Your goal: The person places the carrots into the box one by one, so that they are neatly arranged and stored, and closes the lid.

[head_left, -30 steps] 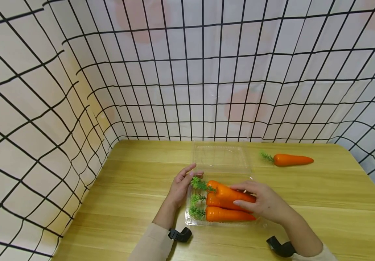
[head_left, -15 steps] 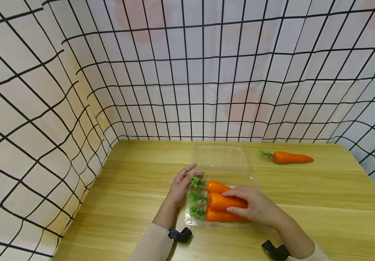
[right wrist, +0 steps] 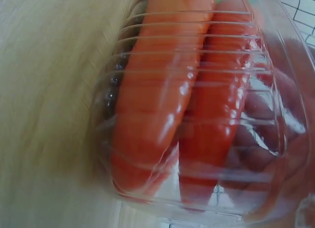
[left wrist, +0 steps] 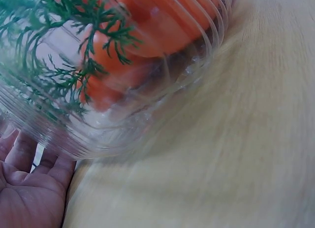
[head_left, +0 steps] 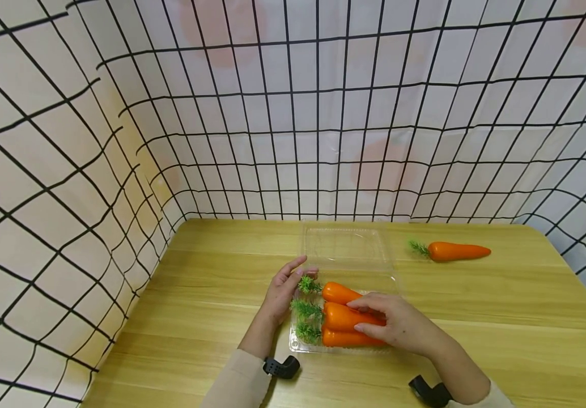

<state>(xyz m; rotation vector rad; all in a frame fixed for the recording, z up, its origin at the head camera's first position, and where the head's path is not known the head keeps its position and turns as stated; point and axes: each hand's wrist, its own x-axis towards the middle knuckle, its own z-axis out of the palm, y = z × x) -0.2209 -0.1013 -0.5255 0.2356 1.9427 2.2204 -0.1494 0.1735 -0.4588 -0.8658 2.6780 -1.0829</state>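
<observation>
A clear plastic clamshell box (head_left: 293, 347) lies with its lid (head_left: 346, 246) folded back. Inside are orange toy carrots with green tops pointing left: a far carrot (head_left: 339, 292), a near carrot (head_left: 346, 338), and a middle carrot (head_left: 341, 316) lying partly over the near one. My right hand (head_left: 400, 323) holds the middle carrot, thumb on its near side and fingers on its far side; its tip is hidden. At the box's left side, my left hand (head_left: 280, 294) has its fingers extended against the wall. Through clear plastic the left wrist view shows green fronds (left wrist: 98, 46).
Another carrot (head_left: 458, 251) lies on the wooden table (head_left: 211, 272) at the back right. White cloth walls with a black grid (head_left: 298, 113) enclose the back and sides. Black wrist mounts (head_left: 281, 367) sit on both wrists.
My right hand has shifted left and slightly nearer with its carrot, which went from slanting over the far one to lying lower. The loose carrot rocked slightly. My left hand stayed still.
</observation>
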